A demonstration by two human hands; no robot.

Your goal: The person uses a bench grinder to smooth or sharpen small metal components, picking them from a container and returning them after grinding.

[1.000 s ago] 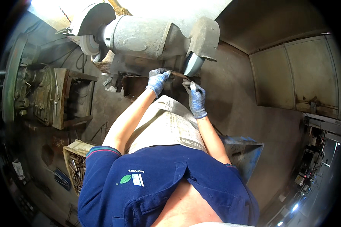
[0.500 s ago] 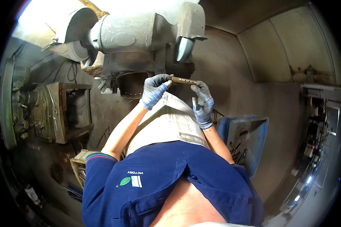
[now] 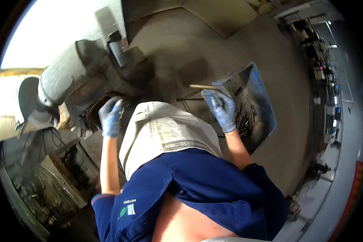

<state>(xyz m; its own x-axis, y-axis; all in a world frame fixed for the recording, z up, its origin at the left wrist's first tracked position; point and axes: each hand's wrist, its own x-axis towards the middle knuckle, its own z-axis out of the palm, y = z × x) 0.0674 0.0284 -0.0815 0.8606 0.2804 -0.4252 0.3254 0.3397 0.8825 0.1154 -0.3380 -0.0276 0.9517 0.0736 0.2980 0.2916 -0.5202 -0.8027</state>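
Note:
My right hand (image 3: 222, 109), in a blue and grey work glove, grips one end of a slim brownish metal tube (image 3: 201, 86). The tube points leftward from my fingers, at the near-left corner of a blue metal bin (image 3: 264, 97). Inside the bin lie several short dark metal pieces (image 3: 243, 121). My left hand (image 3: 111, 116), gloved alike, is apart from the tube near the grinder's base. Its fingers are loosely bent, thumb a little apart, and nothing shows in them.
A bench grinder (image 3: 64, 74) with a wheel at each end stands at the upper left. Below it is a greasy machine (image 3: 52, 181). A pale apron (image 3: 165, 125) covers my lap. Thin metal bars (image 3: 191, 99) stick out beside the bin.
My view has turned to the right. My left hand has let go of the tube and moved away from it. My right hand has carried the tube over to the blue bin.

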